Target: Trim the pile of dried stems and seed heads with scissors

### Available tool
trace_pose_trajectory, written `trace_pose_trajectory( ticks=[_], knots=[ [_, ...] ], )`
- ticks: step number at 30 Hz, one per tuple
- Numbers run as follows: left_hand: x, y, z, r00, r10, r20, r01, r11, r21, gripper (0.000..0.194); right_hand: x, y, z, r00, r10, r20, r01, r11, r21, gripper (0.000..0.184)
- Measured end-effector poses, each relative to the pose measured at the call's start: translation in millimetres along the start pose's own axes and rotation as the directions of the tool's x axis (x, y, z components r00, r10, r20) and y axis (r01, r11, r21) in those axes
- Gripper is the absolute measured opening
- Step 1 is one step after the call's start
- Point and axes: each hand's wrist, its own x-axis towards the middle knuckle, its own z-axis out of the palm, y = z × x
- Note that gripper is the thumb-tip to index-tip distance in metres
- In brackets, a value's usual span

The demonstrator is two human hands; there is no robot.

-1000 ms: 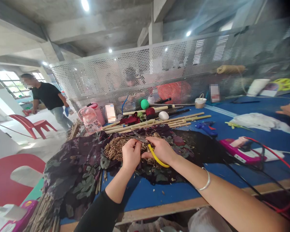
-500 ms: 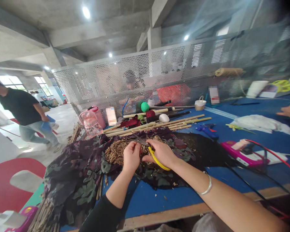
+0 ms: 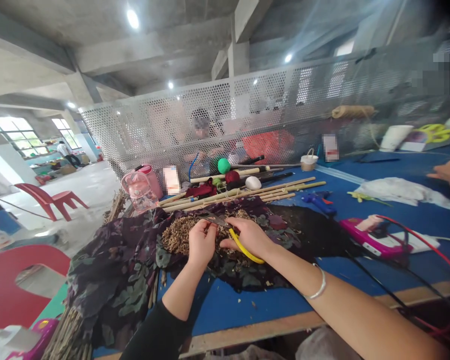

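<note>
Grey perforated metal forms a screen across the upper middle of the frame, and below it a blue table spreads to the right edge. Dark floral cloth drapes over the table from the centre to the lower left, near a red chair at the left edge. Pale sticks lie in a slanting row just above the cloth's middle. On the cloth, at the centre, rests a heap of dried brown bits. A magenta power strip lies at the right, and a pink bag stands at the sticks' left end. Over the heap, the right hand curls around the yellow handle of scissors, whose blades point to the upper left. Just beside it, the left hand presses thumb and fingertips together close to the blades; I cannot tell what, if anything, it pinches. A green ball sits above the sticks.
</note>
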Motion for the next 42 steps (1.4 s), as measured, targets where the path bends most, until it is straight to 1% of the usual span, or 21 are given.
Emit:
trace_pose_trajectory(
  ticks=[5,7,9,12,15,19,22,29,36,39,42],
  knots=[
    [-1.5,-1.1,4.1,0.999,-0.03,0.044,0.039,0.974,-0.225,0.021,0.1,-1.8,0.0,1.0,0.0,-0.021,0.0,1.0,0.02,0.043],
    [-2.0,-0.5,4.6,0.998,-0.047,0.052,0.06,0.96,-0.273,0.022,-0.5,-3.0,-0.6,1.0,-0.004,-0.017,0.005,1.0,0.005,0.043],
    [-2.3,0.2,4.2,0.997,-0.049,0.059,0.062,0.964,-0.257,0.022,-1.0,-4.2,-0.9,1.0,-0.018,-0.025,0.017,0.999,-0.041,0.048],
    [-2.8,0.4,3.1,0.999,-0.011,0.049,0.018,0.99,-0.137,0.023,-1.1,-5.2,-0.4,0.998,-0.046,-0.043,0.041,0.993,-0.11,0.059],
    [-3.5,0.6,2.2,0.999,0.03,0.028,-0.028,0.999,-0.037,0.024,-0.7,-5.0,0.5,0.997,-0.072,-0.038,0.066,0.99,-0.124,0.065],
    [-4.4,3.4,1.1,0.996,0.088,-0.003,-0.087,0.993,0.078,0.021,-1.0,-2.5,-0.1,0.998,-0.058,-0.023,0.055,0.991,-0.118,0.063],
    [-4.5,6.1,0.1,0.993,0.117,-0.004,-0.115,0.983,0.14,0.02,-1.5,0.0,-1.2,1.0,-0.03,-0.007,0.029,0.995,-0.096,0.058],
    [-3.5,6.5,-1.1,0.998,0.065,0.015,-0.067,0.99,0.125,0.022,-1.5,-1.1,-3.7,0.999,0.026,0.031,-0.025,0.999,-0.035,0.047],
    [-1.0,4.4,-3.0,0.999,0.012,0.051,-0.018,0.992,0.125,0.021,-1.6,-3.9,-4.6,0.995,0.086,0.057,-0.085,0.996,-0.013,0.04],
    [0.1,2.5,-2.0,0.997,-0.014,0.076,0.011,0.999,0.048,0.02,-1.9,-3.2,-4.2,0.995,0.091,0.05,-0.09,0.996,-0.026,0.038],
    [0.2,2.2,0.2,0.993,-0.042,0.111,0.053,0.993,-0.101,0.019,-1.9,-1.6,-2.8,0.996,0.085,0.038,-0.084,0.996,-0.032,0.036]
  ],
)
